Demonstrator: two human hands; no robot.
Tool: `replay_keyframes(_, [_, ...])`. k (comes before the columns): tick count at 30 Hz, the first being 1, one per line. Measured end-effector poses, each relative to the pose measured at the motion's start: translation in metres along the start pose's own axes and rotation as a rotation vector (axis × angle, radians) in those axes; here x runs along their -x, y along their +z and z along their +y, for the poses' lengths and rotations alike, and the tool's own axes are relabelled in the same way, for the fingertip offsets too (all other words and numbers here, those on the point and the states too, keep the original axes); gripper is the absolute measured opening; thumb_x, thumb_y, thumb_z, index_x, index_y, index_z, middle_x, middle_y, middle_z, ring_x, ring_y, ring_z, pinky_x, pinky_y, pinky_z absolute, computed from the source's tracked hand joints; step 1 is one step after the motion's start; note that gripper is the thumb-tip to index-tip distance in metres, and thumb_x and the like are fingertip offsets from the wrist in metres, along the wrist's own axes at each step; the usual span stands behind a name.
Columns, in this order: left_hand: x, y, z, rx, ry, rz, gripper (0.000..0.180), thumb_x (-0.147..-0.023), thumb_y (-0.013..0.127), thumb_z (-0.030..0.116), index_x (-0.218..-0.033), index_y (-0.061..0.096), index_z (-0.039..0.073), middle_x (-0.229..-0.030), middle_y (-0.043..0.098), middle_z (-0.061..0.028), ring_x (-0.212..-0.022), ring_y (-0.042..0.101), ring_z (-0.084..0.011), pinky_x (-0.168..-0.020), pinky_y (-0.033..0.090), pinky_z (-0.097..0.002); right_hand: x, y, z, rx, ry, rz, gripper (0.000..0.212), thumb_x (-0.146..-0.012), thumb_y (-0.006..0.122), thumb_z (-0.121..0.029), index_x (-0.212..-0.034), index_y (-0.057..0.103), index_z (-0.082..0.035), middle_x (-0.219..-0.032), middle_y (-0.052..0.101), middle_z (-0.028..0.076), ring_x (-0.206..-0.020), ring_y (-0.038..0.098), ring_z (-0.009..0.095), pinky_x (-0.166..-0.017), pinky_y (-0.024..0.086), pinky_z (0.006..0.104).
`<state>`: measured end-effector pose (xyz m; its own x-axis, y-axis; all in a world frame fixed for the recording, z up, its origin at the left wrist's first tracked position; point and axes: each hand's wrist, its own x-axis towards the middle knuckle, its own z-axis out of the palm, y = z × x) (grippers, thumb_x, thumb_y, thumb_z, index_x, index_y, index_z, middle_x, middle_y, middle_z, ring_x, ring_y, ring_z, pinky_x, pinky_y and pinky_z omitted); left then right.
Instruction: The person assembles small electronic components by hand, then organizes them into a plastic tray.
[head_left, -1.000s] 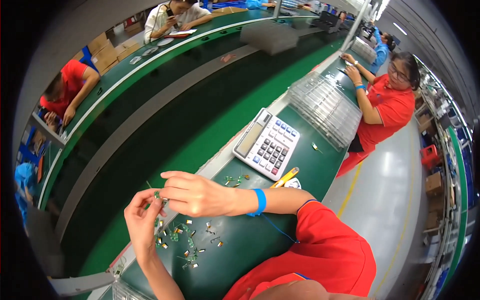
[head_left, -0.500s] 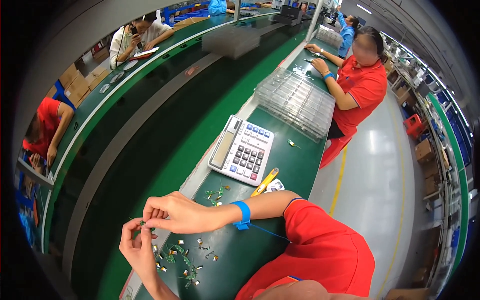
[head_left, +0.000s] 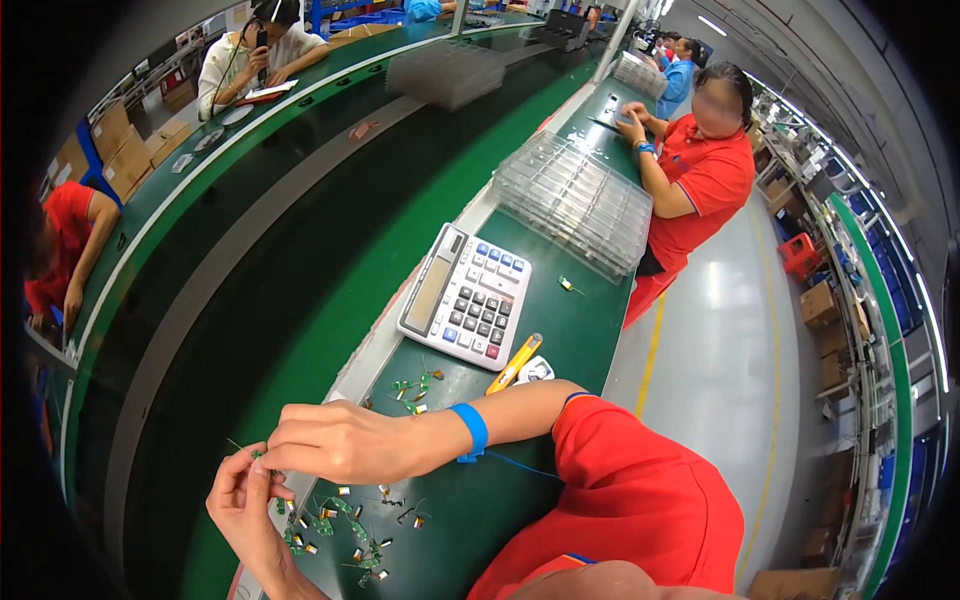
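Note:
At the bench's left edge, my left hand [head_left: 240,510] pinches a small green circuit board [head_left: 257,455] with a thin wire sticking out. My right hand [head_left: 340,440] meets it there, thumb and fingertips closed on the same board. Fingers cover most of this piece. A blue wrist strap [head_left: 470,430] with a cord circles my right wrist. Several loose circuit boards [head_left: 355,530] with small silvery battery cells and wires lie scattered beside my left hand. Another small group of boards [head_left: 412,390] lies beyond my right forearm.
A white calculator [head_left: 470,295] lies ahead, with a yellow utility knife [head_left: 516,362] and a white object [head_left: 537,370] nearer me. Stacked clear plastic trays [head_left: 575,200] stand farther along. A green conveyor [head_left: 300,300] runs on the left. A co-worker in red [head_left: 710,170] sits beyond the trays.
The whole view has shifted slightly, with the bench sliding left. Both my hands stay together at the board. The co-worker in red beyond the trays has brought both hands together.

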<state>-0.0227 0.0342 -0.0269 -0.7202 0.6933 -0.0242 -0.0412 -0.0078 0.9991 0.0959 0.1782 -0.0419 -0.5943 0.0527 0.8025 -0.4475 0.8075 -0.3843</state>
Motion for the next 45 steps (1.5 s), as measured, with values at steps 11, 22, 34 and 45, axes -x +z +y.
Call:
replay_keyframes(11, [-0.002, -0.007, -0.001, -0.011, -0.071, -0.05, 0.013, -0.093, 0.061, 0.007, -0.098, 0.067, -0.003, -0.086, 0.064, -0.0053, -0.068, 0.061, -0.0081, -0.061, 0.055, -0.0194, 0.0, -0.001, 0.001, 0.135, -0.072, -0.059, 0.018, -0.071, 0.065, -0.002, -0.088, 0.06, 0.003, -0.087, 0.058, 0.01, -0.079, 0.056, 0.023, -0.06, 0.051, 0.0313])
replay_keyframes(22, [0.002, -0.004, -0.002, -0.024, -0.013, -0.015, 0.009, -0.092, 0.06, 0.002, -0.094, 0.065, -0.005, -0.085, 0.064, -0.0079, -0.068, 0.062, -0.0109, -0.06, 0.056, -0.0219, -0.004, -0.005, 0.001, 0.098, -0.056, -0.008, 0.013, -0.07, 0.068, -0.005, -0.08, 0.059, -0.001, -0.076, 0.055, 0.008, -0.074, 0.055, 0.023, -0.061, 0.049, 0.0337])
replay_keyframes(34, [0.008, 0.005, -0.001, -0.006, 0.031, 0.007, 0.011, -0.094, 0.061, 0.009, -0.094, 0.064, -0.001, -0.09, 0.064, -0.0046, -0.074, 0.06, -0.0076, -0.064, 0.054, -0.0216, 0.0, -0.003, -0.012, 0.273, -0.055, 0.002, 0.026, -0.067, 0.067, -0.005, -0.092, 0.062, 0.002, -0.084, 0.056, 0.009, -0.077, 0.056, 0.021, -0.059, 0.05, 0.0315])
replay_keyframes(45, [0.0, 0.003, -0.003, 0.033, -0.03, -0.055, 0.009, -0.093, 0.061, 0.009, -0.092, 0.063, 0.0, -0.085, 0.062, -0.0029, -0.071, 0.059, -0.0066, -0.06, 0.054, -0.0181, -0.001, -0.017, -0.012, 0.209, -0.04, -0.042, 0.029, -0.069, 0.066, -0.004, -0.096, 0.061, 0.004, -0.087, 0.056, 0.01, -0.079, 0.056, 0.023, -0.064, 0.052, 0.0326])
